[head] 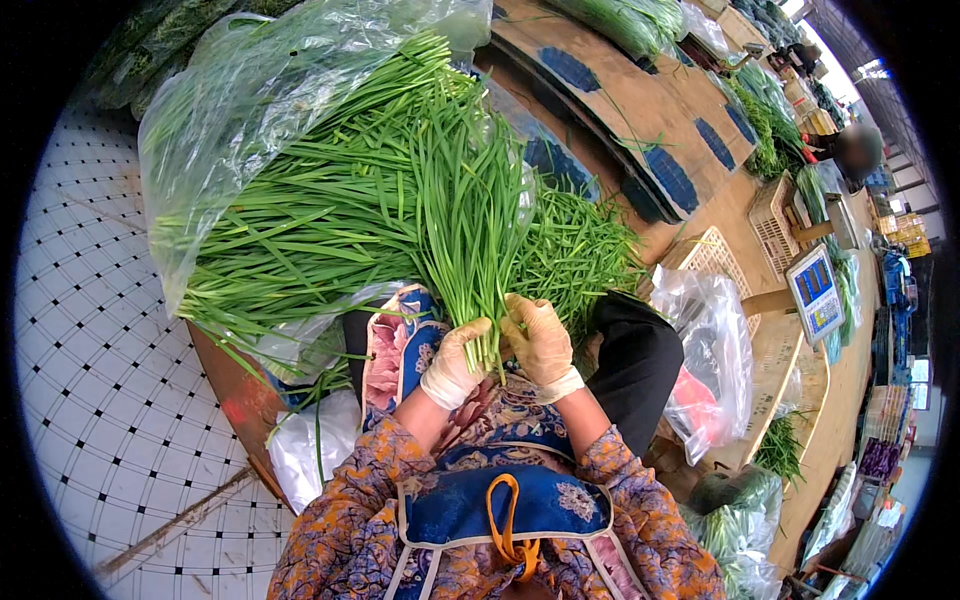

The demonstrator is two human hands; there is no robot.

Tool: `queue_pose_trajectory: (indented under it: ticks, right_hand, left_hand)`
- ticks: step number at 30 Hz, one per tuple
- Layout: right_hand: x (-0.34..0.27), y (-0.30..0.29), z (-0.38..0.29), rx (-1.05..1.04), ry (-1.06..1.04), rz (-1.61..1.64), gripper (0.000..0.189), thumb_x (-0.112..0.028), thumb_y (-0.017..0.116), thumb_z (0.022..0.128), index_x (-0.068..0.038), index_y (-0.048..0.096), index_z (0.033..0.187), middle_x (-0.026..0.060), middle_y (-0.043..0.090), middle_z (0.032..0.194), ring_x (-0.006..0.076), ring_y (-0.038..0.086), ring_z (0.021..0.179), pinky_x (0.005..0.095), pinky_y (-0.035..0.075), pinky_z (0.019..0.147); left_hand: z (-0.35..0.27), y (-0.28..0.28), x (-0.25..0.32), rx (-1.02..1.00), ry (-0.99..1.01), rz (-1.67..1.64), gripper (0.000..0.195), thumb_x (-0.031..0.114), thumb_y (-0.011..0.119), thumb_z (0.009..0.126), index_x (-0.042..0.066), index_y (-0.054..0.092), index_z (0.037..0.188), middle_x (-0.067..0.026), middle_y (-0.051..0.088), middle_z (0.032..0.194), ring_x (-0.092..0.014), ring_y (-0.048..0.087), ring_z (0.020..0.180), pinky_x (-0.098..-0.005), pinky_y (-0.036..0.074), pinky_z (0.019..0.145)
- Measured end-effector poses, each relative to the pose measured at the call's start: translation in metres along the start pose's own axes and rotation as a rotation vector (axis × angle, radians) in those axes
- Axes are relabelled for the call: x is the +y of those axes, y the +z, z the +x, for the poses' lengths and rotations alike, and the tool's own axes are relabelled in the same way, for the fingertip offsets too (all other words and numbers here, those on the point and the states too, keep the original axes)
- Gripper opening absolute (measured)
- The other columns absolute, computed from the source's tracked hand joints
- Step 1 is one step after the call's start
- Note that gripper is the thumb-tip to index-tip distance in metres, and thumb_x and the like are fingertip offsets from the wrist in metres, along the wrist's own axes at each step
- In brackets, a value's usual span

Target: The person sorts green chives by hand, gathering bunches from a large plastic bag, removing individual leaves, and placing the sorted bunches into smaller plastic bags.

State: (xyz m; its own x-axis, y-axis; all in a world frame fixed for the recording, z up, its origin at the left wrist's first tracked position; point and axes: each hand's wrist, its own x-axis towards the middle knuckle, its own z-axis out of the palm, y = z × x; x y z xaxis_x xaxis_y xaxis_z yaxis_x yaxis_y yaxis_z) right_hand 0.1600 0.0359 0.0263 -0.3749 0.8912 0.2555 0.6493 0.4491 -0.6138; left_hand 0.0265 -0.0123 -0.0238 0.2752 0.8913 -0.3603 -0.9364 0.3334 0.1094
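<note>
My left hand (454, 365), in a thin pale glove, grips a bunch of garlic chives (472, 225) by its stem ends above my lap. From the right, my gloved right hand (541, 343) has its thumb and forefinger pinched on the bunch's edge near the base. The bunch's leaves point away from me. They overlap a large heap of garlic chives (322, 202) that lies partly inside a clear plastic bag (225, 142). Loose, tangled leaves (581, 259) are piled beyond my right hand.
On the right are a clear plastic bag (705, 352), a plastic basket (709, 262) and a digital scale display (816, 292). Wooden boards with blue patches (615, 112) lie ahead. A person (855, 154) is farther right. Tiled floor (135, 360) lies left.
</note>
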Motion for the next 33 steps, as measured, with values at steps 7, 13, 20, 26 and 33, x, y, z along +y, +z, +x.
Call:
queue_pose_trajectory:
  ticks: [7, 13, 20, 26, 33]
  right_hand:
    - [-0.006, 0.002, 0.005, -0.198, 0.019, -0.074, 0.026, -0.024, 0.058, 0.079, -0.010, 0.056, 0.101, 0.0121, 0.056, 0.078, 0.0308, 0.056, 0.072, 0.0393, 0.045, 0.059]
    - [-0.004, 0.001, 0.009, -0.305, 0.144, -0.095, 0.022, -0.030, 0.054, 0.082, -0.011, 0.058, 0.091, 0.0153, 0.059, 0.083, 0.0340, 0.058, 0.076, 0.0415, 0.046, 0.064]
    - [0.017, 0.009, -0.017, -0.235, 0.168, 0.413, 0.013, -0.016, 0.063, 0.077, -0.006, 0.056, 0.082, 0.0124, 0.056, 0.074, 0.0279, 0.056, 0.066, 0.0330, 0.045, 0.061]
    - [0.000, -0.014, -0.019, -0.316, 0.000, 0.446, 0.008, -0.010, 0.063, 0.078, -0.005, 0.057, 0.081, 0.0073, 0.056, 0.075, 0.0180, 0.054, 0.069, 0.0282, 0.043, 0.062]
    - [-0.018, -0.114, 0.001, 0.263, 0.204, 1.181, 0.014, -0.015, 0.062, 0.081, -0.007, 0.051, 0.085, 0.0060, 0.056, 0.075, 0.0120, 0.053, 0.060, 0.0231, 0.043, 0.052]
  left_hand:
    - [0.003, 0.013, -0.001, 0.114, 0.038, -0.050, 0.025, 0.027, 0.055, 0.081, 0.007, 0.059, 0.095, -0.0080, 0.064, 0.087, -0.022, 0.061, 0.078, -0.0351, 0.049, 0.070]
    - [0.006, 0.000, 0.001, -0.024, 0.035, -0.016, 0.027, 0.026, 0.054, 0.082, 0.004, 0.058, 0.097, -0.0116, 0.064, 0.088, -0.024, 0.062, 0.077, -0.0363, 0.051, 0.070]
    - [0.005, 0.000, -0.005, 0.061, 0.044, 0.023, 0.015, 0.011, 0.056, 0.082, 0.002, 0.059, 0.093, -0.0078, 0.063, 0.082, -0.017, 0.061, 0.074, -0.0260, 0.050, 0.068]
    - [0.014, -0.006, -0.008, 0.105, 0.004, 0.216, 0.016, 0.006, 0.060, 0.078, -0.002, 0.060, 0.091, -0.0085, 0.063, 0.084, -0.017, 0.061, 0.072, -0.0266, 0.051, 0.066]
    - [0.011, 0.000, -0.004, 0.362, 0.013, 0.508, 0.015, 0.003, 0.066, 0.073, 0.001, 0.059, 0.087, -0.0061, 0.062, 0.071, -0.013, 0.059, 0.055, -0.0225, 0.048, 0.045]
